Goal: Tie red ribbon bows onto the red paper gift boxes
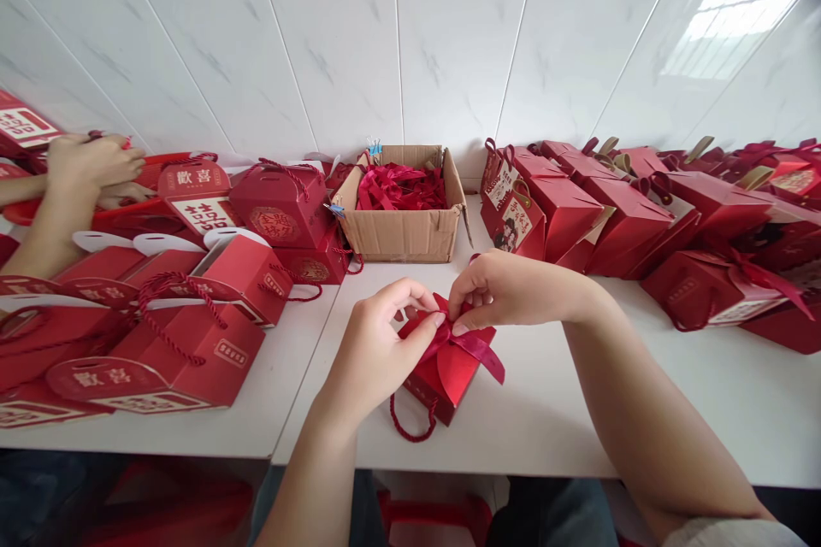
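A small red gift box (449, 372) rests on the white table in front of me, with a dark red rope handle (414, 436) hanging off its near side. Across its top lies a crimson ribbon (478, 348) with a bow or knot at the middle and one tail out to the right. My left hand (391, 342) pinches the ribbon from the left. From the right, my right hand (491, 291) pinches it too, thumb and fingers close to the left fingertips. The fingers partly hide the knot.
Beyond the gift box stands a cardboard box (401, 231) of red ribbons. Many red boxes (186, 350) crowd the left side, where another person's hands (96, 167) work over a red tray. More red boxes (619, 209) stand in rows at the right. A tiled wall backs the table.
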Action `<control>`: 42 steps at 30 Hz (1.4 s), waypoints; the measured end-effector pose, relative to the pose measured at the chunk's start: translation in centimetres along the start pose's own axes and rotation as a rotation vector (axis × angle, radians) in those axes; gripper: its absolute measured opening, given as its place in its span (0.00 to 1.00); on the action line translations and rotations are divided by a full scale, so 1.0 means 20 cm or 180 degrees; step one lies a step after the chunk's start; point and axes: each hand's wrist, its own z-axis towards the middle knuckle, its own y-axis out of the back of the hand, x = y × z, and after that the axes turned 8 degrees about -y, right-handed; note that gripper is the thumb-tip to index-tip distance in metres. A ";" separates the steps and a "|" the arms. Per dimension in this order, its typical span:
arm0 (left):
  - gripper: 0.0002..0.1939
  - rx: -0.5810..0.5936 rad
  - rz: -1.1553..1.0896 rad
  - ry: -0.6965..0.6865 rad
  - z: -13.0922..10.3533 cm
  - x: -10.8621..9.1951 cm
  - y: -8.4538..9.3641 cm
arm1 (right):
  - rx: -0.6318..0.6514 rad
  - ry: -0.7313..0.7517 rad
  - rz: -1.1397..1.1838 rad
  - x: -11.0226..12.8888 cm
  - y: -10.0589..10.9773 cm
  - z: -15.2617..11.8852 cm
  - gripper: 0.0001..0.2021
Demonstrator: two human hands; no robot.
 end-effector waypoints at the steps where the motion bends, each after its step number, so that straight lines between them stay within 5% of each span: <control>1: 0.04 -0.0031 0.0057 -0.0004 0.00 0.00 0.00 | 0.0003 -0.0001 0.0002 0.00 0.00 0.00 0.06; 13: 0.03 -0.0183 0.0312 -0.0072 0.01 0.03 0.01 | 0.0035 0.0062 0.0062 0.00 0.00 0.00 0.06; 21: 0.17 0.0218 0.0350 0.0211 0.02 0.03 0.02 | 0.0035 0.0047 0.0040 0.00 0.00 0.00 0.06; 26: 0.12 0.0428 0.0319 0.0119 0.01 0.02 0.02 | 0.0035 0.0058 0.0041 0.00 0.00 0.00 0.06; 42: 0.10 0.0195 -0.0042 0.0119 0.00 0.02 0.00 | 0.0021 0.0018 0.0096 0.00 0.00 0.00 0.06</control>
